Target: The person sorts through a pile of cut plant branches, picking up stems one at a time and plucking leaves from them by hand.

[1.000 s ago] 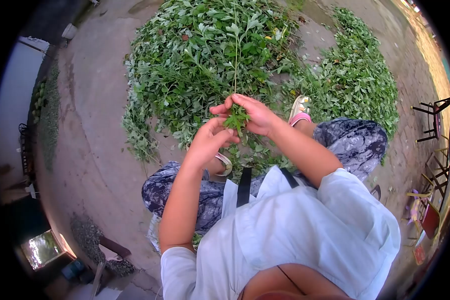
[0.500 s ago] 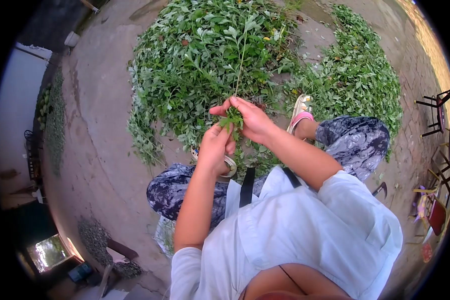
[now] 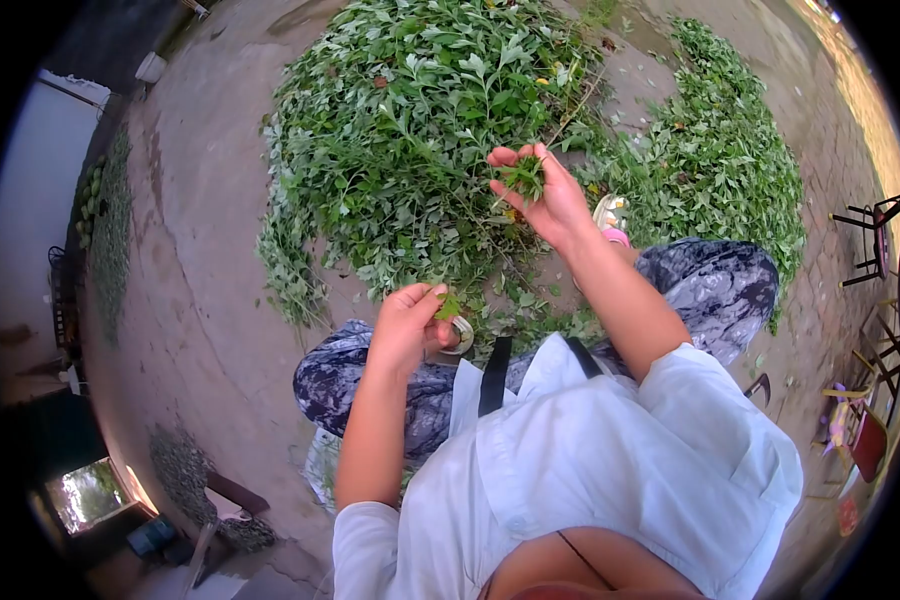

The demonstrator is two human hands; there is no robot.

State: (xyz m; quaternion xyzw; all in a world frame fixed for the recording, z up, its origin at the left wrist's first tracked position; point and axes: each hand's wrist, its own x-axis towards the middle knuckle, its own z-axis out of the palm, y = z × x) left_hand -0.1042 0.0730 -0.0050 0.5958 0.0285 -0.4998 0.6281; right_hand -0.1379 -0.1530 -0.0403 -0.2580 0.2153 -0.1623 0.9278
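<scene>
My left hand (image 3: 407,325) is closed in a pinch on a small green leaf (image 3: 449,304), low in front of my left knee. Farther out and to the right, my right hand (image 3: 550,205) is turned palm up, its fingers curled around a small bunch of green leaves (image 3: 523,179). Just beyond the right fingers is a thin bare stem (image 3: 580,105); I cannot tell whether it touches them. Behind both hands rises a large heap of leafy cut plants (image 3: 370,170).
A second, flatter spread of leaves (image 3: 725,150) lies to the right. My sandal (image 3: 610,212) stands between the two heaps. Chairs (image 3: 873,235) line the right edge. A white bucket (image 3: 151,68) is at the far left, and a sickle-like tool (image 3: 760,388) lies by my right side.
My hands have moved apart: the right one out and to the right with the leaf bunch, the left one slightly down and left with a leaf. The long stem has shifted right.
</scene>
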